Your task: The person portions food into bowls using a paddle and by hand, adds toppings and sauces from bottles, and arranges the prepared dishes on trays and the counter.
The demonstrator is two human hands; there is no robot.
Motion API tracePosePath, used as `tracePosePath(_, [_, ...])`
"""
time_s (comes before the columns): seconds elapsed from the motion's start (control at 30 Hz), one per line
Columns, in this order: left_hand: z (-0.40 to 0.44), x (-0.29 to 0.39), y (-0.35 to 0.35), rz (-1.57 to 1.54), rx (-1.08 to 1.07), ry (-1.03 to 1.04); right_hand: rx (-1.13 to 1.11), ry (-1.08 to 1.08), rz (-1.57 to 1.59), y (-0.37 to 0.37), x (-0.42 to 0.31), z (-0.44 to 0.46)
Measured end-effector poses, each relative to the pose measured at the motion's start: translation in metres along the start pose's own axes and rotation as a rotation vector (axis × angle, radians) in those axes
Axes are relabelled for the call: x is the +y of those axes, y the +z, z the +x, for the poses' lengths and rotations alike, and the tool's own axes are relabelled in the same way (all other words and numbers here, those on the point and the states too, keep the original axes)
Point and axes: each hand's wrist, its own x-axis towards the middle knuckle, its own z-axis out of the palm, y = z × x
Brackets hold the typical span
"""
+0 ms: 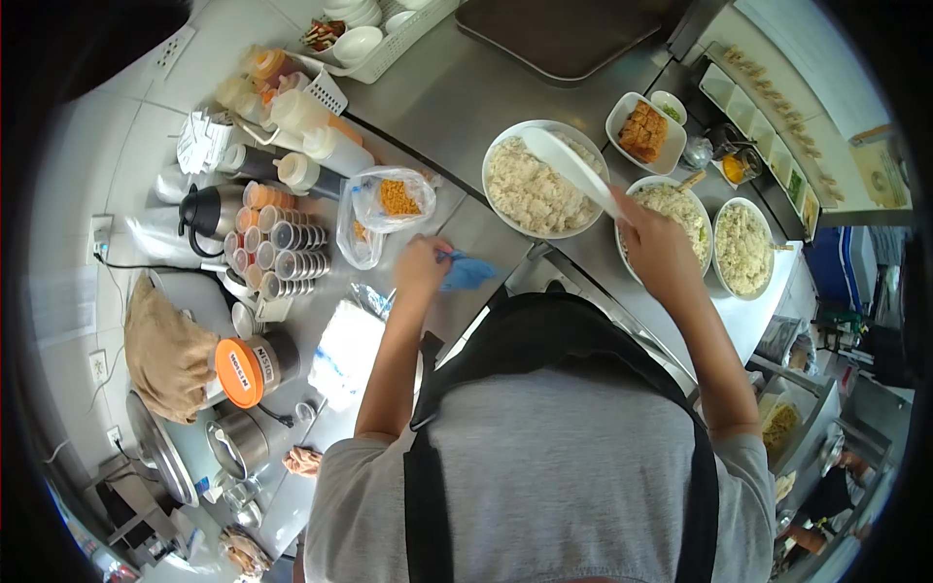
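My right hand (pixel 653 238) is closed around the handle of a white rice paddle (pixel 569 165). The paddle's blade lies over a large white bowl of rice (pixel 525 189). Below that hand stands a second bowl of rice (pixel 671 209), partly hidden by it, with a third rice bowl (pixel 743 255) to its right. On the steel counter, my left hand (pixel 420 264) is closed at the edge of a crumpled blue cloth (pixel 468 272), its fingertips pinching it. Just beyond the left hand, plastic bags hold orange crumbs (pixel 397 197).
A white dish of browned fried food (pixel 643 133) sits behind the rice bowls. Lidded cups (pixel 282 238), squeeze bottles (pixel 335 151) and an orange-lidded tub (pixel 239 372) crowd the left side. A dark tray (pixel 559 34) lies at the back. Another person (pixel 834 496) is at lower right.
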Motion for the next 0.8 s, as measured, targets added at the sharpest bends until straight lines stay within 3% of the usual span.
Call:
tracePosePath(0.13, [-0.006, -0.005, -0.01, 0.003, 0.017, -0.084, -0.161, -0.062, 0.052, 0.042, -0.006, -0.01])
tracePosePath(0.37, [-0.008, -0.005, -0.012, -0.022, 0.024, -0.12, -0.128, -0.046, 0.072, 0.041, 0.003, -0.009])
tracePosePath(0.53, [-0.001, 0.001, -0.014, -0.024, 0.043, -0.086, -0.106, -0.104, -0.042, 0.049, 0.004, -0.007])
tracePosePath(0.67, [0.011, 0.029, -0.026, -0.102, 0.141, -0.032, -0.041, -0.054, -0.141, 0.006, 0.003, -0.003])
tracePosePath(0.8, [0.03, 0.044, -0.005, -0.133, 0.049, 0.063, -0.034, -0.145, -0.198, 0.031, 0.03, 0.022])
